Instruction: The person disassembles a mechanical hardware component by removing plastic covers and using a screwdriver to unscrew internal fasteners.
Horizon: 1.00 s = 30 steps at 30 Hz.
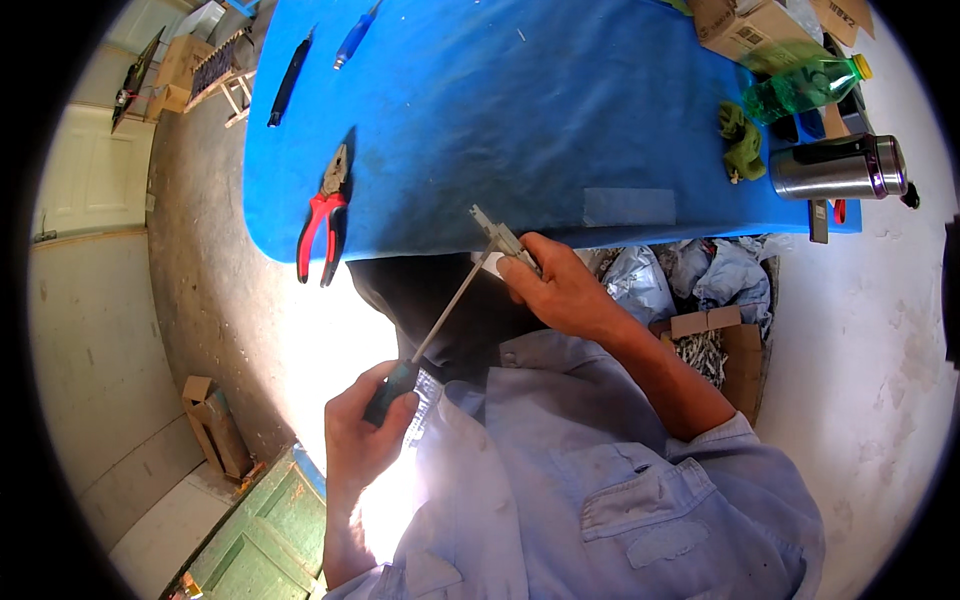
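My left hand (362,432) is closed round the dark green handle of a screwdriver (391,392). Its long metal shaft slants up to the right, and the tip meets a small silvery metal part (507,240) with a narrow notched end. That part is pinched in the fingers of my right hand (560,287), just off the near edge of the blue-covered table (480,130). I cannot make out exactly where the tip touches it. Pliers (325,212) with red and black handles lie at the table's left edge, handles jutting over it.
A black pen-like tool (291,82) and a blue-handled one (355,38) lie at the far left. On the right are a steel flask (838,167), a green bottle (805,88) and a crumpled green cloth (741,142). Below stands an open carton (741,365) of small metal pieces.
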### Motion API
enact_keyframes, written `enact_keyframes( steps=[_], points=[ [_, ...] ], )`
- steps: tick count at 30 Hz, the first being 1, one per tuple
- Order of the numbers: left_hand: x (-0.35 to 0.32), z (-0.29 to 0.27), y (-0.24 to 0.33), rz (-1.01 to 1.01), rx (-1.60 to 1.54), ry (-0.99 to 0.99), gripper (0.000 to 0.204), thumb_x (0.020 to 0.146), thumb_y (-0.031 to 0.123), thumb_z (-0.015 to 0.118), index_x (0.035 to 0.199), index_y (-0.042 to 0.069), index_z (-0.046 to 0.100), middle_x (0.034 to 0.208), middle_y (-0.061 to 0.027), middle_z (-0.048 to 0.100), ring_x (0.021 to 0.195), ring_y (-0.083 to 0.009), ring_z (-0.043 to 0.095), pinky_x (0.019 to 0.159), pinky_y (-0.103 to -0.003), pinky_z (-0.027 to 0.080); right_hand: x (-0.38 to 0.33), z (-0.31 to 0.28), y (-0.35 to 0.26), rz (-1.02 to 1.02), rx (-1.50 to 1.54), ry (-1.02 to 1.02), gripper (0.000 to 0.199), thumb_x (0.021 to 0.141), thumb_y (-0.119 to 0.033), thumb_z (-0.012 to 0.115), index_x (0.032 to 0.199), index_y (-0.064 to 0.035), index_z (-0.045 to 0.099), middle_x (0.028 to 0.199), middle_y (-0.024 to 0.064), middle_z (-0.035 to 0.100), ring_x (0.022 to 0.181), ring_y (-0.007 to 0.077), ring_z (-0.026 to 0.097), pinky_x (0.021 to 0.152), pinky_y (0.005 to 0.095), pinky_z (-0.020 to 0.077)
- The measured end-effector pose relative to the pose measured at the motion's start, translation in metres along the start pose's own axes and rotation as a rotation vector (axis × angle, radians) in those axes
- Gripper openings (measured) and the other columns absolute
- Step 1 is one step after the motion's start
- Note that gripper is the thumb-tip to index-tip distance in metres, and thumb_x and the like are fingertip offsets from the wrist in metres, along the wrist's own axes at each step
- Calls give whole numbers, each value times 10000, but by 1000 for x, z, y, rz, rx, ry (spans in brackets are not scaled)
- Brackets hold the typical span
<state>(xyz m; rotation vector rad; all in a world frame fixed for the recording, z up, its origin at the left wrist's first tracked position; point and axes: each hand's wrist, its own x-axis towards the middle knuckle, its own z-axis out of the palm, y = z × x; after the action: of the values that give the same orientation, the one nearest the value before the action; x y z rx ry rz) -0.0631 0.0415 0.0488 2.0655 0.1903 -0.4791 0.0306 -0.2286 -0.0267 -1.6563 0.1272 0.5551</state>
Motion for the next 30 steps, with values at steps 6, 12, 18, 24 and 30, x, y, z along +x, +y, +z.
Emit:
enact_keyframes(
  steps=[6, 12, 18, 24, 30],
  points=[
    [1, 1, -3, -21, -48, 0, 374, 898, 154, 750, 1200, -46, 657, 752, 27, 618, 642, -27, 524, 567, -184, 415, 3, 0, 4, 18, -9, -25, 287, 979, -254, 610, 929, 26, 569, 684, 78, 579, 651, 164, 574, 608, 367, 455],
    [1, 2, 6, -45, -12, -7, 384, 878, 134, 757, 1194, -56, 650, 813, -3, 647, 711, -51, 548, 631, -205, 455, 4, 0, 2, -60, -170, 13, 277, 984, -244, 609, 946, 27, 565, 688, 146, 582, 647, 270, 579, 609, 416, 431],
    [-2, 2, 11, -24, -15, -16, 341, 880, 101, 706, 1194, -22, 656, 853, -56, 692, 716, -86, 609, 670, -232, 499, 2, 5, 0, -89, -307, 71, 276, 989, -243, 601, 971, 29, 558, 765, 260, 630, 741, 468, 607, 650, 510, 445],
    [2, 2, -2, -248, -413, -161, 360, 940, 121, 663, 1262, -34, 620, 883, -58, 707, 766, -103, 639, 696, -231, 507, 3, 2, 0, -100, -278, 52, 294, 1001, -251, 591, 941, 35, 558, 756, 250, 620, 713, 436, 602, 637, 489, 441],
    [7, 8, -2, -105, -150, -69, 382, 939, 144, 690, 1266, -41, 622, 868, -54, 697, 749, -88, 607, 681, -225, 486, 8, -5, 3, -9, -55, -66, 343, 1029, -290, 563, 869, 13, 549, 697, 78, 540, 638, 186, 495, 599, 369, 414]
  ],
)
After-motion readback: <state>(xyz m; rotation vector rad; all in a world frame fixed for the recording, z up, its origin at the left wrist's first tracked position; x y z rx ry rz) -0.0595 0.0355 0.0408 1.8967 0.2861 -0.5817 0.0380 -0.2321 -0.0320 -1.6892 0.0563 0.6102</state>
